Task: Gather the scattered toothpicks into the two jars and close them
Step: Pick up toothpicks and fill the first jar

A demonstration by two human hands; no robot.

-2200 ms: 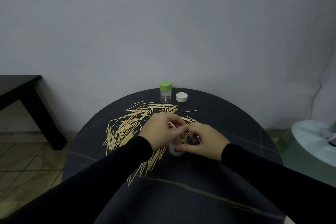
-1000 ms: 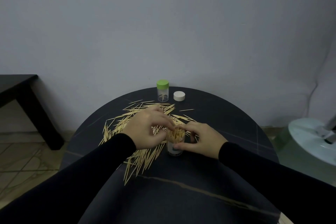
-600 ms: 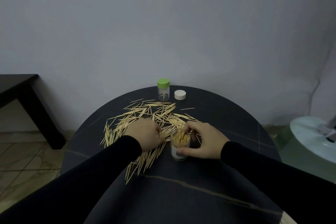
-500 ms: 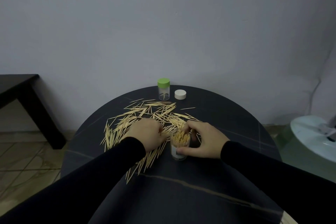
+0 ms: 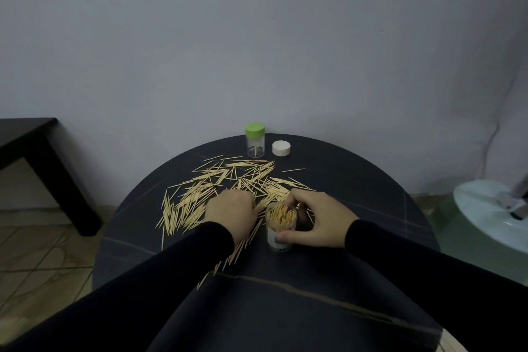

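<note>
A person in black sleeves works at a round dark table (image 5: pixel 357 180), gathering toothpicks (image 5: pixel 200 197) spread across its left and middle. The right hand (image 5: pixel 317 220) grips an open clear jar (image 5: pixel 280 233), thumb along its near side and fingers curled round the far rim; the jar stands upright near the table's centre, packed with toothpicks standing on end. The left hand (image 5: pixel 233 216) lies knuckles-up on the pile just left of the jar, fingers curled down into the toothpicks; whether it has any pinched cannot be told. A second jar (image 5: pixel 255 140), capped in green and nearly empty, stands at the far edge, with a loose white lid (image 5: pixel 281 148) just beside it on the right. The heap runs close to the table's left rim, while the right half and the near stretch are bare dark surface. A black bench (image 5: pixel 37 151) sits apart on the left; a pale fan base (image 5: pixel 491 214) lies on the floor to the right.
</note>
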